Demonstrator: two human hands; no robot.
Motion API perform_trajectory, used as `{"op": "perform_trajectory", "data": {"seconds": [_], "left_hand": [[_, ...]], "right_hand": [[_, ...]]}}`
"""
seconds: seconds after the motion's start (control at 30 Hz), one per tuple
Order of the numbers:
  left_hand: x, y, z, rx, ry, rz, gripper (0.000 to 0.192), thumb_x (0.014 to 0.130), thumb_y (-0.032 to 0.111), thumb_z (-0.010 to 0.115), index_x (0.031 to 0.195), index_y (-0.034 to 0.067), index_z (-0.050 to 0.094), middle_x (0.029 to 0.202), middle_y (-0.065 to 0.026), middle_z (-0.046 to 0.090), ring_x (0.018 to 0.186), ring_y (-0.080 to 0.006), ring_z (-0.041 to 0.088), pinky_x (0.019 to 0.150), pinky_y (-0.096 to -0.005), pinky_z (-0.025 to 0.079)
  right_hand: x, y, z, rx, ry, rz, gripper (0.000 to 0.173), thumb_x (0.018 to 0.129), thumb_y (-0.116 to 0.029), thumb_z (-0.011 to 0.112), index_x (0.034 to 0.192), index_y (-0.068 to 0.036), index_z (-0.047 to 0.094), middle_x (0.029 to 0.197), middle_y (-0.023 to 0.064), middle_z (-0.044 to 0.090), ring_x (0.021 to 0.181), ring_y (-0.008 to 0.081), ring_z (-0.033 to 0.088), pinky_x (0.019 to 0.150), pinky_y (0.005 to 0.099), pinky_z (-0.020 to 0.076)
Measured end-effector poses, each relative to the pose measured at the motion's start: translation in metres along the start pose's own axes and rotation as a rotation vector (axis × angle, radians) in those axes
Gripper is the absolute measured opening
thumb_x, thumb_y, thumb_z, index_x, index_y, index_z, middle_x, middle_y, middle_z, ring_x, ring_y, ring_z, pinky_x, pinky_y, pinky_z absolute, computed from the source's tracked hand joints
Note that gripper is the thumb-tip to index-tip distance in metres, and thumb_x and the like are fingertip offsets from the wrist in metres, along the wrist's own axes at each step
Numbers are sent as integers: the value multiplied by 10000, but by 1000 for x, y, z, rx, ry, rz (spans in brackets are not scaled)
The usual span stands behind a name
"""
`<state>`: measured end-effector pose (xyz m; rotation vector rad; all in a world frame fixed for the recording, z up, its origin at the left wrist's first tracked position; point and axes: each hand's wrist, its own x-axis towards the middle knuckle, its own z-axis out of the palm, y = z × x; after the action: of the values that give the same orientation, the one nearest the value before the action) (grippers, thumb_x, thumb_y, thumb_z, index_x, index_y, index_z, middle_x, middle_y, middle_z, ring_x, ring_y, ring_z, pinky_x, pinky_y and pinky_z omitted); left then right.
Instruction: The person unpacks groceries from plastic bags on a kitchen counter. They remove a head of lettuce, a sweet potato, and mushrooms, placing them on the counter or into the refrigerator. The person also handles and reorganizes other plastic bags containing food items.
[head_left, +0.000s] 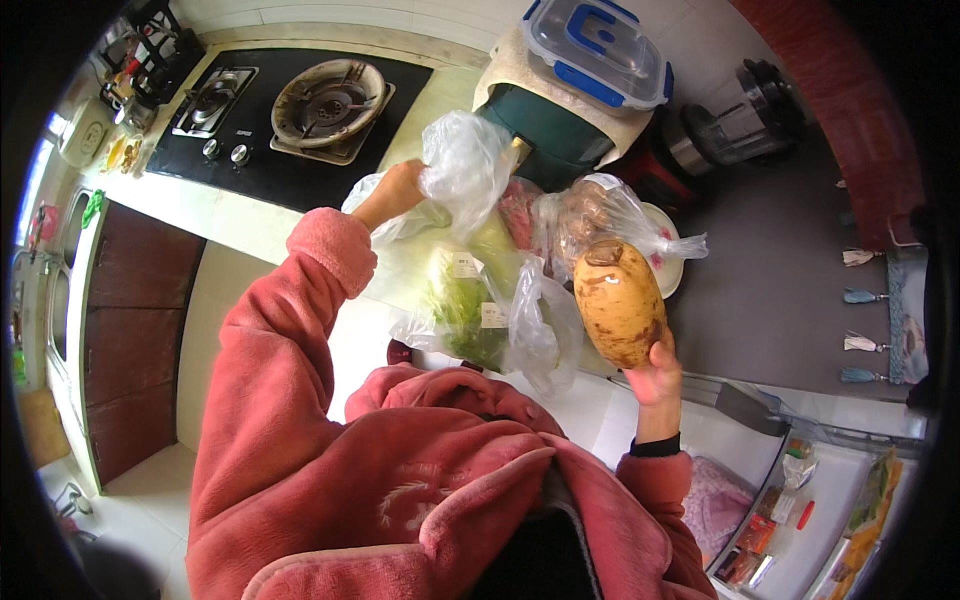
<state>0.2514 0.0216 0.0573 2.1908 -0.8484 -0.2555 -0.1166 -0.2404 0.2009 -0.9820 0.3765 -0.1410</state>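
My right hand (654, 373) grips the lower end of a thick, mud-stained lotus root section (621, 304), held upright above the counter. My left hand (397, 191) is closed on a crumpled clear plastic bag (466, 169), raised over the other bags. Below lie leafy green vegetables (465, 300) in clear wrap with printed labels. Beside them hangs another thin plastic bag (544, 326), partly over the counter edge. A knotted bag of brown lumpy produce (589, 214) rests partly on a white plate (667, 277). A bag with reddish contents (519, 214) sits behind, its contents unclear.
A black gas stove (259, 169) is at the left. Behind the bags stands a dark green appliance (540, 135) under a cloth, topped by a blue-clipped plastic container (600, 49). A blender (739, 124) stands right. At lower right, open door shelves (780, 517) hold packets.
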Motion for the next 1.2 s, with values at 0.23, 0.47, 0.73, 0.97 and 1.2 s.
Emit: {"op": "perform_trajectory", "data": {"seconds": [0.23, 0.47, 0.73, 0.97, 1.2], "left_hand": [[-16, -2, -32, -1082, 194, -205, 363, 939, 122, 617, 1281, 4, 587, 1137, -101, 671, 990, -210, 648, 860, -369, 533], [-45, -13, -69, -1452, 655, -355, 322, 1002, 179, 530, 1284, 29, 573, 1202, -110, 645, 1093, -266, 626, 965, -414, 523], [-113, -72, -106, -2016, 521, -307, 261, 935, 188, 626, 1136, 21, 622, 1006, -157, 667, 963, -328, 644, 886, -529, 542], [-186, -48, -87, -1661, 625, -41, 276, 983, 214, 569, 1198, 43, 552, 1031, -71, 621, 926, -196, 609, 831, -316, 532], [-205, -18, -90, -2473, 246, 540, 252, 1027, 306, 452, 909, 87, 489, 765, -34, 482, 684, -159, 478, 655, -272, 444]], "right_hand": [[8, -2, 7, -25, 0, 28, 921, 714, -278, 843, 1460, -15, 372, 1442, 127, 489, 1329, 289, 479, 1113, 465, 396], [31, 0, 22, -58, -74, 56, 861, 756, -271, 820, 1454, -15, 386, 1431, 114, 497, 1320, 276, 485, 1099, 457, 406], [105, 22, 67, -113, -181, 160, 710, 841, -256, 751, 1434, -37, 427, 1380, 94, 541, 1295, 254, 505, 1035, 439, 463], [203, 91, 123, -203, 4, 353, 569, 780, -299, 800, 1270, -117, 574, 1225, 77, 631, 1156, 227, 559, 901, 464, 432], [287, 165, 134, -342, 219, 274, 708, 605, -262, 922, 1205, -103, 581, 1153, 74, 631, 1102, 212, 574, 884, 412, 440]]}}
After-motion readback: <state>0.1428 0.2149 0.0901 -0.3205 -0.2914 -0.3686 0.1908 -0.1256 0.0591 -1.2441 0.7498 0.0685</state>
